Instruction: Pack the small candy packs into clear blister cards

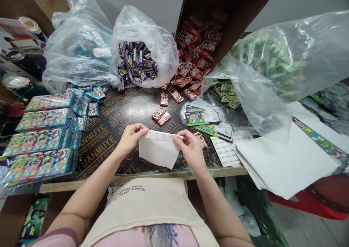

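A white sheet of paper [159,150] with a folded strip along its top edge hangs between my two hands, over the front of the dark plywood table [117,130]. My left hand [135,134] pinches its upper left corner. At the upper right corner, my right hand [191,147] grips it between thumb and fingers. Faint printed marks show on the folded strip. Just beyond the paper lie a few small red packets [160,116]. Past my right hand sit printed header cards [204,118] in green and black, some in clear plastic.
Stacked blue multi-packs [40,138] stand at the left. Along the back are plastic bags of blue packets [87,54] and purple packets [137,61], a carton of red packets [191,54], and a bag of green packets [272,58]. White sheets [289,160] overhang the right edge.
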Tool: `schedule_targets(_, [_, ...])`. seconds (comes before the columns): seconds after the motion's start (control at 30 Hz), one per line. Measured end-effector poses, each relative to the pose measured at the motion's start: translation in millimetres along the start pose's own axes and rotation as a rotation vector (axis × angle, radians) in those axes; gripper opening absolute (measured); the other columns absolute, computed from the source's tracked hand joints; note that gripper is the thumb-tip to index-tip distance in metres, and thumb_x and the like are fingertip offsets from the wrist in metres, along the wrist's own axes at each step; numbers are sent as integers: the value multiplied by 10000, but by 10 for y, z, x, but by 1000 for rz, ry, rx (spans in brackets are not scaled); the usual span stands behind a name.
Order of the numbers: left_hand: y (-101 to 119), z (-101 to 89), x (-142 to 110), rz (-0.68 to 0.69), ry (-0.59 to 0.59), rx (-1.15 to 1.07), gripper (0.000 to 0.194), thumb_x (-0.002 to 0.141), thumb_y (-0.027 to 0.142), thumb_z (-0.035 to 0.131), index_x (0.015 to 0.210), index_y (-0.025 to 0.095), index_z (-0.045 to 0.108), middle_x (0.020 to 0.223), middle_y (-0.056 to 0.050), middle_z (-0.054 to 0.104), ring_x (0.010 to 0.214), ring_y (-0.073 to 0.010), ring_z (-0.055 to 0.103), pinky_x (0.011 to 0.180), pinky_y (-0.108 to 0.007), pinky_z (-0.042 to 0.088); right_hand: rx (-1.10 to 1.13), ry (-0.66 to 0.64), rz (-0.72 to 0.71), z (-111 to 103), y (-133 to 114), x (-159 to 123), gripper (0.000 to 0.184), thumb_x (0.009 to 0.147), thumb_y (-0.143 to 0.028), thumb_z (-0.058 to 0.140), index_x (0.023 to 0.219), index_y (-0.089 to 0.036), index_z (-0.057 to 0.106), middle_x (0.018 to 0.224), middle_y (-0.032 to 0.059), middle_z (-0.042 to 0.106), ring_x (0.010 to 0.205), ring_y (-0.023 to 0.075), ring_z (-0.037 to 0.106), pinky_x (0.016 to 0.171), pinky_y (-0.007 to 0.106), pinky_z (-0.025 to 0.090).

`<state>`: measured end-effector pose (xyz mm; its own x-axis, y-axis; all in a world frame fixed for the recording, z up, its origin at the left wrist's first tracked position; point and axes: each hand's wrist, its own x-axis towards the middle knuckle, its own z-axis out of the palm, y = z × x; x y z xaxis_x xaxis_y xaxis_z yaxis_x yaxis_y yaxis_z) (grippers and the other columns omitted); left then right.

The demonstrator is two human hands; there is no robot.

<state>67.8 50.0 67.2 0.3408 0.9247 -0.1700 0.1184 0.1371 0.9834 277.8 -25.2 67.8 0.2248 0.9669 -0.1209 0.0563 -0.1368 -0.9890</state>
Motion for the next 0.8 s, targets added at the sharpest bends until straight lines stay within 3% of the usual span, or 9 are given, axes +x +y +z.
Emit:
schedule_targets(0.17, [-141,37,40,-122,-42,-78,323,486,295,830,650,122,612,584,27,593,514,-87,491,513,-198,371,97,-4,45,17,88,63,283,620,-364,788,736,-201,587,668,-23,576,601,118,500,557,233,400])
schedule_targets(0.33, [-175,46,45,-157,-69,-67,270,508,294,812,614,111,644,542,25,587,491,-80,479,497,-194,350,58,-65,133,-12,168,72,290,630,-413,773,736,-177,641,647,-13,596,580,122,498,541,240,384])
schedule_targets(0.43, [-236,65,71,-212,-93,-150,287,547,350,795,627,109,662,529,18,595,485,-83,484,494,-196,344,19,-48,134,-27,239,87,317,661,-453,741,651,-163,613,569,-25,540,528,102,441,497,228,326])
schedule_targets(0.53, [-340,82,96,-279,-98,-230,327,548,391,797,648,105,674,529,8,612,473,-86,488,487,-200,345,21,-64,141,-38,292,126,319,664,-458,734,656,-164,612,584,-20,557,543,106,457,509,229,340])
schedule_targets(0.67, [-456,100,101,-271,-97,-205,323,550,375,807,670,99,690,543,3,626,476,-77,488,487,-191,345,-15,-125,169,-55,347,192,301,633,-432,749,738,-162,667,680,12,635,608,131,516,555,245,390])
schedule_targets(0.8, [-482,113,99,-287,-86,-220,339,533,364,821,697,100,685,556,1,629,482,-81,505,480,-188,362,-110,-92,161,-65,377,220,276,648,-425,720,655,-157,653,612,2,590,559,117,465,519,240,341])
